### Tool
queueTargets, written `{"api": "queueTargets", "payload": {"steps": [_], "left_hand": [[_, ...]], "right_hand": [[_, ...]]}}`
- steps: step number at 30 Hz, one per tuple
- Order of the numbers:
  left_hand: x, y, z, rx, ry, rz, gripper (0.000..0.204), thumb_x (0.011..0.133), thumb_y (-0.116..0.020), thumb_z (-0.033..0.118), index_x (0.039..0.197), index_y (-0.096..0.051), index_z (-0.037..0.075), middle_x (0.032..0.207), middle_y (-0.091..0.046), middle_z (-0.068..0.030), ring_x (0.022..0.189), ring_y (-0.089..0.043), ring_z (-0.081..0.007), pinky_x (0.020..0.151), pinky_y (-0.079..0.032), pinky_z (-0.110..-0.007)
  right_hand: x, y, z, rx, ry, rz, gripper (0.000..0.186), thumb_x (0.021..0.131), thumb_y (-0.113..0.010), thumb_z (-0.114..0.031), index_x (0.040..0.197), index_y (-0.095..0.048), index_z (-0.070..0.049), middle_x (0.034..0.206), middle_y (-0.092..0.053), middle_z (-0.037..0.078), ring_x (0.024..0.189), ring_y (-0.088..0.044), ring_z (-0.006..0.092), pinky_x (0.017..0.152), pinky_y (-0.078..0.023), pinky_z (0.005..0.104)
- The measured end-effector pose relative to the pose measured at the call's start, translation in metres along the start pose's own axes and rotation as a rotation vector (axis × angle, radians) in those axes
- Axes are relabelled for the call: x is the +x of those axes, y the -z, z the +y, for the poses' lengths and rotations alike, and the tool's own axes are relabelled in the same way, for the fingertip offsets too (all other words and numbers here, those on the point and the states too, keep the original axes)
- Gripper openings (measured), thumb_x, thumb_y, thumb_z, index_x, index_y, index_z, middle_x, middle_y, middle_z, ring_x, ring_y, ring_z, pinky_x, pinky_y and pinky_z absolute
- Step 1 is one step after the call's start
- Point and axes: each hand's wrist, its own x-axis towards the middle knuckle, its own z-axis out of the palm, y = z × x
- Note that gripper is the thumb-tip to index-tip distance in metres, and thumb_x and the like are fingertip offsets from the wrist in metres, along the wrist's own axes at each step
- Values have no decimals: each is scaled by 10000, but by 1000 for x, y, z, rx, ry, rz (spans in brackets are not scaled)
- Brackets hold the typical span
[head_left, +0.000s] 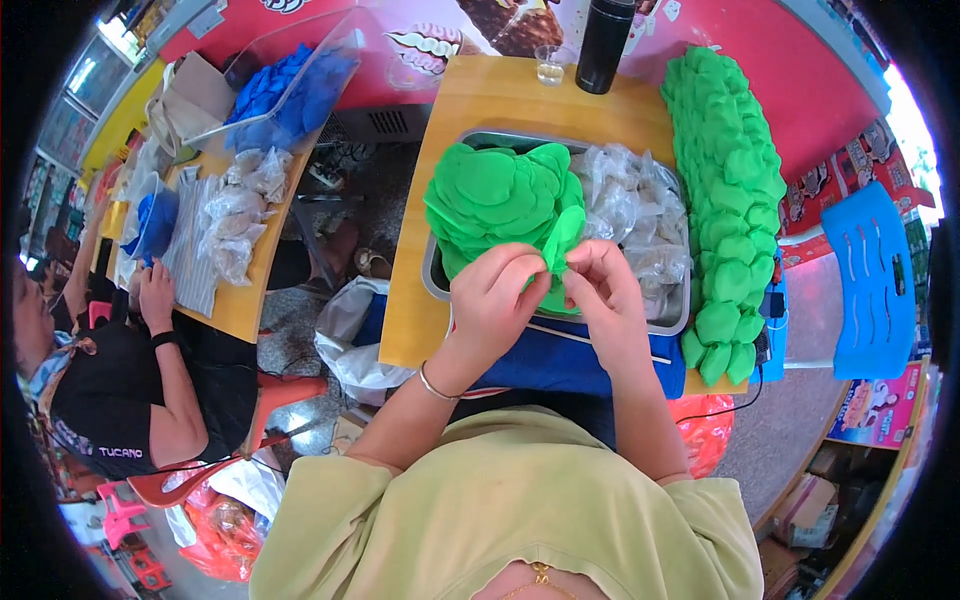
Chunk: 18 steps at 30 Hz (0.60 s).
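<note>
- The left hand (500,285) pinches the lower end of a green petal-shaped piece (566,232) between thumb and fingers.
- The right hand (608,290) grips the same end, thumb and fingertips close together; the 2 hands nearly meet there.
- The piece points upward, above a metal tray (684,322) and in front of a heap of green pieces (495,195).
- Filled clear bags (625,205) lie in the tray, right of the heap.
- The tray rests on a wood-toned desk (405,310); a long green row (725,190) of overlapping pieces runs along its right side.
- Beyond the tray stand 1 black bottle (605,50) and 1 clear cup (550,70).
</note>
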Motion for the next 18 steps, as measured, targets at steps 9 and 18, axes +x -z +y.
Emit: {"api": "queueTargets", "payload": {"steps": [9, 18], "left_hand": [[2, -5, 5, -191, 196, -26, 179, 691, -671, -28, 843, -589, 22, 797, -608, -117, 677, -613, -238, 560, -492, -291], [-1, -13, 1, -156, 181, -104, 132, 753, -615, -58, 865, -586, 5, 809, -558, -106, 685, -580, -182, 582, -495, -255]], "right_hand": [[3, 2, 8, -126, 183, 22, 242, 815, -581, 37, 1020, -487, -49, 850, -509, -6, 750, -496, 42, 651, -423, 193], [6, 4, 5, -920, 404, 230, 301, 765, -603, 11, 1035, -488, -51, 762, -559, 42, 665, -559, 112, 589, -464, 268]]}}
